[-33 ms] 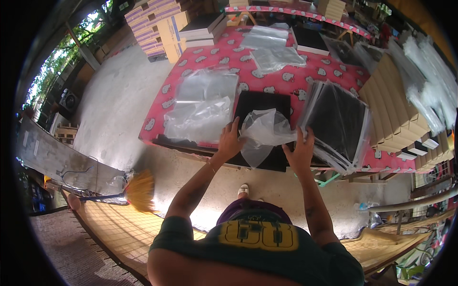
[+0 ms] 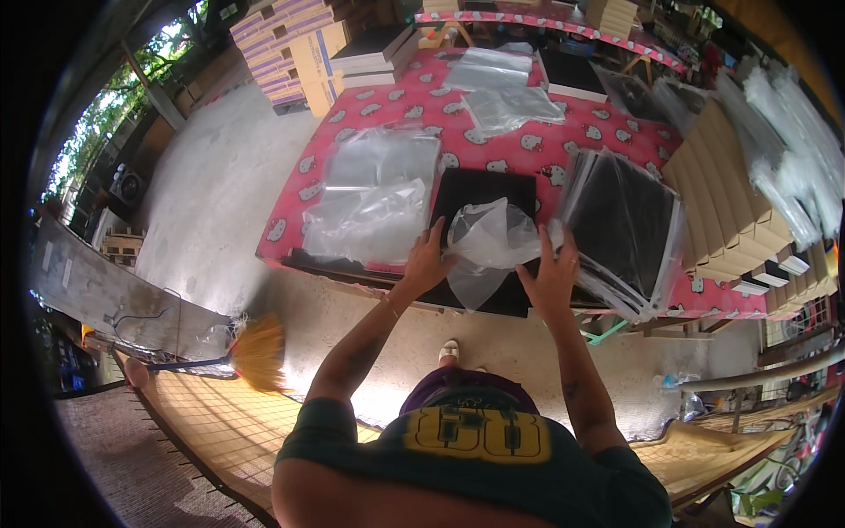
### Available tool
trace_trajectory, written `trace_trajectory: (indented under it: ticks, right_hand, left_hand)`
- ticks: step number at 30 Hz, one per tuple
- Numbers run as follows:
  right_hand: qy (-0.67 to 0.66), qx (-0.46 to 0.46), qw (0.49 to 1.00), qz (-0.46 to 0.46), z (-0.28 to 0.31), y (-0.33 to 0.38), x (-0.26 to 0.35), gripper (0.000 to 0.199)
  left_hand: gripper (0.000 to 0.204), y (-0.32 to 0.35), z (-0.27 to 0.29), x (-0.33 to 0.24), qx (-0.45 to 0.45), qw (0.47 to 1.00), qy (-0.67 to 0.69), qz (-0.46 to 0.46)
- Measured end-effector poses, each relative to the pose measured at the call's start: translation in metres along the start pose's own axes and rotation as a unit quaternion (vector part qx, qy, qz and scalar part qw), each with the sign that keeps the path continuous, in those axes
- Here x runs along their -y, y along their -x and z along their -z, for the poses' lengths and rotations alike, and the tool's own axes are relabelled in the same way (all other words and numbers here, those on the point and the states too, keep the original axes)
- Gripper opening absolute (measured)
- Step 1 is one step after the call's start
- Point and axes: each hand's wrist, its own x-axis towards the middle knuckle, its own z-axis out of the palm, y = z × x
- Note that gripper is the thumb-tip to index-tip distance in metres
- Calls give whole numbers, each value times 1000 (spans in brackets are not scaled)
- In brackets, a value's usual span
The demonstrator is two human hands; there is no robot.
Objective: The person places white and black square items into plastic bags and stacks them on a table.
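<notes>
A crumpled clear plastic bag point(image 2: 491, 236) lies over a flat black rectangular panel point(image 2: 486, 183) at the table's near edge. My left hand point(image 2: 427, 262) rests at the panel's left side, thumb apart from the fingers and touching the bag's left edge. On the other side, my right hand point(image 2: 553, 271) grips the bag's right end, with some plastic showing past the fingers. To the right, another black panel point(image 2: 616, 220) is wrapped in clear plastic. A stack of clear plastic bags point(image 2: 374, 198) lies to the left.
The pink patterned tablecloth point(image 2: 352, 110) also bears more plastic bags point(image 2: 510, 107) and a black-topped box point(image 2: 570, 72). Cardboard pieces point(image 2: 731, 189) line the right side. Cartons point(image 2: 295, 48) are piled at the far left. A broom point(image 2: 257, 354) lies on the floor at lower left.
My right hand has shifted very slightly left, and the bag's left edge has moved a little to the right. My left hand stays nearly still.
</notes>
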Motion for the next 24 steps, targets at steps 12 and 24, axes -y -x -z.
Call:
trace_trajectory:
  ticks: [12,24]
  right_hand:
    - [-518,133,770,-349,-19,-24,-102,22]
    - [-564,64,748,-345,-20,-17,-91,19]
  left_hand:
    - [12,-38,75,103,134,752,602,233]
    - [47,-48,102,104,166,926,-336,52]
